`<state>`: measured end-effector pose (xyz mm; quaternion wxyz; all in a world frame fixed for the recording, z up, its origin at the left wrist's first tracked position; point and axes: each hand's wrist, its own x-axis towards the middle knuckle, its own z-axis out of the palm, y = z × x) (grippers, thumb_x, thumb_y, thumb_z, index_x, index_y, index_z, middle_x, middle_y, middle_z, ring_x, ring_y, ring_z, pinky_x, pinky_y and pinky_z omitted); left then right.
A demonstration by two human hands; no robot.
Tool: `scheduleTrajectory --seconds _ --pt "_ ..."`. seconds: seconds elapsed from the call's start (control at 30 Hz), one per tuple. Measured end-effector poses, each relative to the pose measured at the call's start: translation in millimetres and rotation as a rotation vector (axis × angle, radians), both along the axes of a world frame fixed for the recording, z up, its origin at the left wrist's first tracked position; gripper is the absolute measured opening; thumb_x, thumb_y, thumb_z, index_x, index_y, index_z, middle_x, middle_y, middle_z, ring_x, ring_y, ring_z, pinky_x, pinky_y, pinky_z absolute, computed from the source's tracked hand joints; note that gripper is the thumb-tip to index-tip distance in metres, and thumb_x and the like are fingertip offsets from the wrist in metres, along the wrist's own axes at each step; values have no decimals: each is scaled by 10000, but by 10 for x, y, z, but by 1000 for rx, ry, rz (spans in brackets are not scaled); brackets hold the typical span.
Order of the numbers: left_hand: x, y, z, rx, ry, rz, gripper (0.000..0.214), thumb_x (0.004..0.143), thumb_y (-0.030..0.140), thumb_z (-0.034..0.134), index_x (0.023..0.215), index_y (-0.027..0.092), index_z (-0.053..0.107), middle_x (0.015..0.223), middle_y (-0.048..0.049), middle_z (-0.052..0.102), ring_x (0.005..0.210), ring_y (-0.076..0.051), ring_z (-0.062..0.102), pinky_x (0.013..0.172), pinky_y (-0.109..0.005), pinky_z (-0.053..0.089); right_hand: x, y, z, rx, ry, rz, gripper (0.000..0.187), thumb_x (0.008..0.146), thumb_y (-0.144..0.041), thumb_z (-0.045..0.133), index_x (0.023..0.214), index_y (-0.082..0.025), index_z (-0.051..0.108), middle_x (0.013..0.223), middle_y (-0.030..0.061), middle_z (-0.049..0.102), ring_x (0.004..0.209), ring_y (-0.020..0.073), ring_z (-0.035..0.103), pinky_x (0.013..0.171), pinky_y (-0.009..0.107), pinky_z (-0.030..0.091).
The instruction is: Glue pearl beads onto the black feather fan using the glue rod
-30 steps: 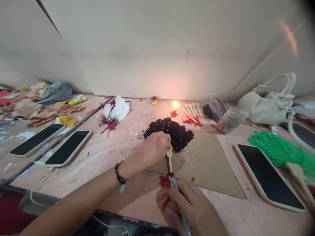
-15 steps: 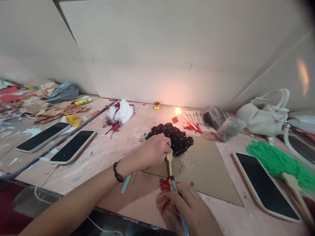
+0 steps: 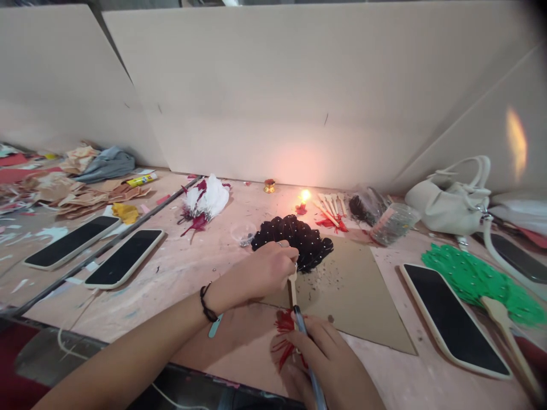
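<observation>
A black fan (image 3: 290, 230) dotted with small white beads lies partly on a cardboard sheet (image 3: 363, 302). Its pale wooden handle (image 3: 293, 290) points toward me, a red tassel (image 3: 284, 324) at the lower end. My left hand (image 3: 269, 266) is closed in a pinch where handle and fan meet; a tiny whitish bit shows at the fingertips, too small to name. Around a dark-tipped pen (image 3: 301, 322) my right hand (image 3: 327, 353) is closed, its fingers also resting against the handle and tassel. That hand hides part of the tassel.
A lit flame (image 3: 305, 195) burns behind the fan, close to several wooden sticks (image 3: 333, 205) with red tassels. On the right are a phone (image 3: 455, 319), a green fan (image 3: 478, 282), a clear cup (image 3: 395, 222) and a white handbag (image 3: 444, 199). Two phones (image 3: 123, 259) lie left.
The camera view has shifted slightly, so the table things appear a little further left. My left hand stays at the top of the handle, and my right hand still holds the pen.
</observation>
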<state>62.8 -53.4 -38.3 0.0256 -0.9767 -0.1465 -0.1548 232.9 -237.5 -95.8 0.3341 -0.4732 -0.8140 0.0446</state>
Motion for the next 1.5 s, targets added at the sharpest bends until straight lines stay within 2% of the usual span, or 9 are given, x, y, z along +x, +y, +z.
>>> scheduleTrajectory --seconds 0.17,0.33,0.43,0.53,0.7,0.9,1.07,1.3,1.5 --pt "11 43 22 10 -35 13 281 839 -42 581 737 183 714 907 -61 712 876 -213 636 754 -342 488 -3 5 -5 -13 -12 0 484 837 10 641 1264 -205 721 1166 125 782 1034 289 754 844 390 672" --pt "-186 204 419 -5 -321 205 368 933 16 541 1079 213 816 1042 -69 770 974 -219 684 874 -371 559 -6 -3 -35 -23 -21 -1 466 848 3 654 1251 -220 729 1190 130 782 1058 300 757 853 399 671" --pt "-445 374 655 42 -368 326 187 999 155 637 1048 202 812 1029 -70 767 992 -241 691 921 -412 561 -4 -3 -35 -17 -11 2 437 855 -6 648 1222 -228 733 1186 122 787 1055 296 762 852 397 672" --pt "-710 545 745 89 -210 468 127 953 157 706 904 201 815 1065 -83 752 1083 -284 672 986 -448 544 -1 12 -18 -3 -6 4 447 857 -21 648 1241 -234 730 1151 115 797 1027 297 773 826 404 681" --pt "-890 745 641 31 89 599 166 790 73 807 688 204 819 1200 -120 766 1211 -380 623 963 -484 544 -4 37 -4 13 -9 14 508 832 5 634 1264 -246 732 1159 102 803 1025 286 784 837 393 686" --pt "-778 870 456 -2 166 545 189 714 47 835 653 226 839 1294 -120 781 1271 -397 619 965 -471 542 5 31 -37 38 7 0 555 741 36 625 1201 -255 738 1126 74 808 995 276 792 825 384 690" --pt "-719 927 364 14 190 488 250 696 2 762 660 234 848 1288 -119 789 1247 -382 642 1007 -487 522 10 37 -75 66 -7 -3 586 758 29 616 1261 -250 724 1173 88 813 1022 286 798 854 410 696" --pt "-705 978 323 25 229 445 253 719 41 707 658 240 849 1300 -90 805 1205 -346 669 960 -438 548 21 36 -126 14 -25 -5 542 802 43 644 1259 -235 731 1176 109 805 1064 292 791 856 390 696" --pt "-713 1022 304 -3 260 448 247 714 16 697 612 207 817 1333 -91 804 1245 -350 675 960 -404 557 31 26 -176 -37 -20 8 632 808 48 644 1357 -260 694 1254 97 780 1148 279 760 958 392 665"
